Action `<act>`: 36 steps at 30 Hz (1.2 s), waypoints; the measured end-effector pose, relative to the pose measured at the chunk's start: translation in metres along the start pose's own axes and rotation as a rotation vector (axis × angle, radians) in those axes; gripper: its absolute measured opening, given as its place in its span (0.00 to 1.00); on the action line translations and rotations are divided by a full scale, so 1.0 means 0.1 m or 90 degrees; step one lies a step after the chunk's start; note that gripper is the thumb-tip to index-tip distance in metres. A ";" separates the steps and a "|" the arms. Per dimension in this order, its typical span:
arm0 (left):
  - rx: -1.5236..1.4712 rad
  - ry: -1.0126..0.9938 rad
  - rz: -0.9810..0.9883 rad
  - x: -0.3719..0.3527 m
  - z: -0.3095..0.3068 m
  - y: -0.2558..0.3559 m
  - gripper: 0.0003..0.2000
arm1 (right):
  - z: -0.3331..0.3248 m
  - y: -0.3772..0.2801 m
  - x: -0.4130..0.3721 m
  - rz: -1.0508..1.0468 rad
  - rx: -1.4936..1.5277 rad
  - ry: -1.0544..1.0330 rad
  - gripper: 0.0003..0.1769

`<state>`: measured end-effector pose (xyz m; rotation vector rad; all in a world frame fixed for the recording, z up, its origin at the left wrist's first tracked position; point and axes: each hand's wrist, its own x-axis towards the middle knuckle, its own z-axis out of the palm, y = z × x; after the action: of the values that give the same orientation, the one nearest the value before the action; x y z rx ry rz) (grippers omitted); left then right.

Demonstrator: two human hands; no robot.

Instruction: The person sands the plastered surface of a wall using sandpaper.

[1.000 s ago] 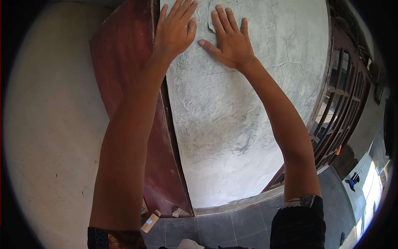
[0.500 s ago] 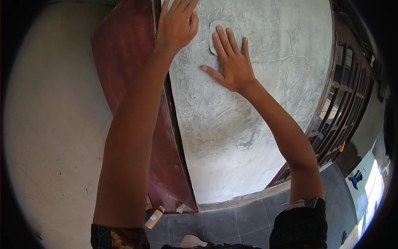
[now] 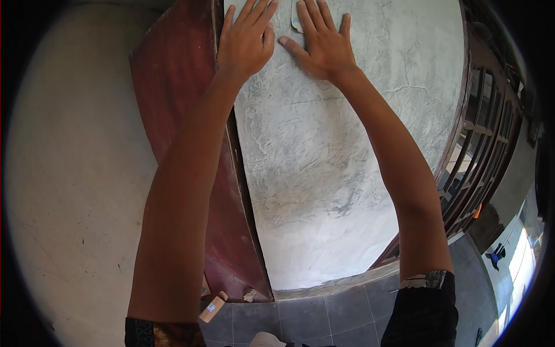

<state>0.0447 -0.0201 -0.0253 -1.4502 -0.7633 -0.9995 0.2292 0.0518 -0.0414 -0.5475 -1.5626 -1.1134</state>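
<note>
My right hand (image 3: 325,43) lies flat with fingers spread on a grey plastered wall (image 3: 318,156). Beneath its fingers is a thin pale sheet with rounded corners (image 3: 295,22), possibly sandpaper; most of it is covered by the hand or cut off by the top of the view. To the left, my left hand (image 3: 247,40) rests open against the wall's edge, fingers pointing up, beside a dark red wooden panel (image 3: 173,75). I see nothing held in it.
A brown wooden frame with glass panes (image 3: 483,133) borders the wall on the right. Below are grey floor tiles (image 3: 303,315), with a small cardboard box (image 3: 213,308) near the panel's foot. A pale wall (image 3: 75,173) stands at far left.
My right hand has slid up the wall, and the pale sheet has moved up with it. My left hand stays at nearly the same spot.
</note>
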 end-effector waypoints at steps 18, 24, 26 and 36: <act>0.024 0.001 0.015 -0.02 0.00 0.02 0.25 | -0.20 -0.39 -0.90 0.020 0.094 -0.090 0.54; 0.014 -0.036 0.027 0.01 -0.03 0.04 0.25 | 0.05 -0.07 -0.12 0.021 0.024 0.007 0.51; 0.006 -0.037 0.028 0.01 -0.02 0.03 0.25 | 0.05 -0.11 -0.12 0.033 0.039 0.014 0.51; -0.003 -0.024 0.020 0.00 0.00 0.00 0.25 | -0.16 0.06 0.14 0.002 0.019 -0.118 0.51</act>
<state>0.0449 -0.0198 -0.0259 -1.4850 -0.7642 -0.9536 0.2376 0.0379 -0.0272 -0.6475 -1.7338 -1.0599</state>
